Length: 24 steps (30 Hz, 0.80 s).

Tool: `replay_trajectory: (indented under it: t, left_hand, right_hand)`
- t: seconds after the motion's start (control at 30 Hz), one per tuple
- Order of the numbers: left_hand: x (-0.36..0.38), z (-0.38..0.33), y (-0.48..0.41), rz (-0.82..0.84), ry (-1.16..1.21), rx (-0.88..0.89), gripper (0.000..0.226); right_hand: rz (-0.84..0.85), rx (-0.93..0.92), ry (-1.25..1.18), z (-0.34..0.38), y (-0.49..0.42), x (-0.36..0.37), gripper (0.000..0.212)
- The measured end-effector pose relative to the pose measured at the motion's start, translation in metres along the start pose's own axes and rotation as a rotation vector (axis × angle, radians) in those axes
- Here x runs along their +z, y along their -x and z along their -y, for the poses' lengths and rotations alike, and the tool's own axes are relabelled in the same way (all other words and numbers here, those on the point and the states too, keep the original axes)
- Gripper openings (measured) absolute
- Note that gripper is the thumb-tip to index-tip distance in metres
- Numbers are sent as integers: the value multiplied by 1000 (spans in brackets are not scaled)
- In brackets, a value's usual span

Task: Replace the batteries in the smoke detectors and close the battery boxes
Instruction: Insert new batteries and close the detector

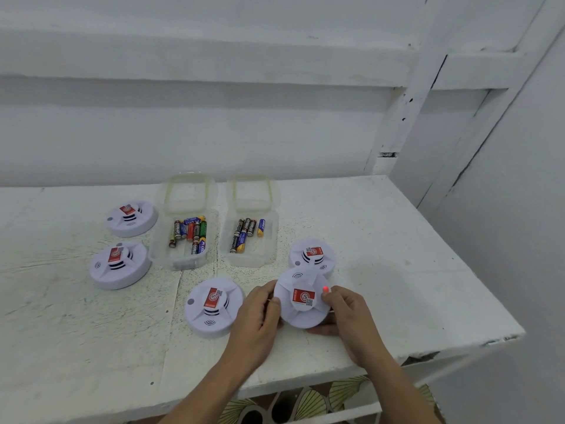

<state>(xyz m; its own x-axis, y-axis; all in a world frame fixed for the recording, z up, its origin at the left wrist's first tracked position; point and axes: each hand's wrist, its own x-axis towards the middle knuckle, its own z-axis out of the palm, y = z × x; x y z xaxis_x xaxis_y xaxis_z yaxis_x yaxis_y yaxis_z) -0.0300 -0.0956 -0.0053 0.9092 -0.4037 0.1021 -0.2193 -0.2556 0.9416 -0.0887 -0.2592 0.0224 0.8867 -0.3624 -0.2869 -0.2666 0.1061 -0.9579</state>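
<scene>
The left hand (256, 315) and right hand (350, 319) clasp the tilted smoke detector (301, 304); a slack grip could drop it.

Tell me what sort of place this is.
Probably a makeshift bench in a bare home room, not a proper workshop: a rough white-painted table against a white boarded wall, patterned floor tiles below, two battery boxes near the detector held by the left hand and right hand.

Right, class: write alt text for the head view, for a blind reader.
A left hand and right hand hold a white smoke detector, red light lit, above a white table. Four more detectors and two open boxes of batteries lie nearby.
</scene>
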Motion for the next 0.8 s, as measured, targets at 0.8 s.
replay_trajectory:
  t: [0.8]
  left_hand:
    - [-1, 3, 0, -8, -7, -17, 39]
  right_hand:
    - [1, -86, -46, -5, 3, -2, 20]
